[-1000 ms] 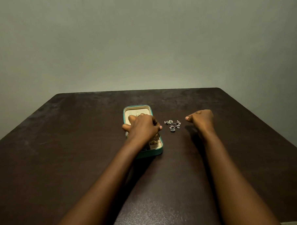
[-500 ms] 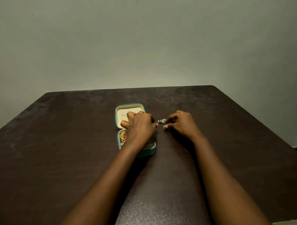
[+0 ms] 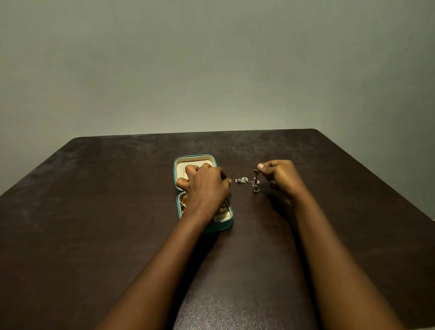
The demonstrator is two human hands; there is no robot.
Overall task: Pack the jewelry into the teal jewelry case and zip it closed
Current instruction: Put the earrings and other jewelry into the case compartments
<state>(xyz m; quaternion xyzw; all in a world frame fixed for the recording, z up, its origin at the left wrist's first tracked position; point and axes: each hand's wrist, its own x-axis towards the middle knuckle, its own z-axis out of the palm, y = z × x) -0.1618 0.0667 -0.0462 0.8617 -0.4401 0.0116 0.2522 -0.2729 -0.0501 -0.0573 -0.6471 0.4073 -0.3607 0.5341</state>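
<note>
Right grip (image 3: 279, 177) pinches dangling earring (image 3: 256, 182) over worktop (image 3: 114, 219) | left grip (image 3: 202, 188) curled over open teal case (image 3: 223, 225), cannot tell what it holds | best: lift earring clear, lower gently into free compartment

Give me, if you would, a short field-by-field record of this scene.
case: teal jewelry case, open on the table; not zipped
inside: gold pieces in the near half
left hand: over the open case, fingers curled; grip unclear
right hand: pinches the top of a silver earring, which dangles from it
loose: silver flower piece on the table between the hands
</note>
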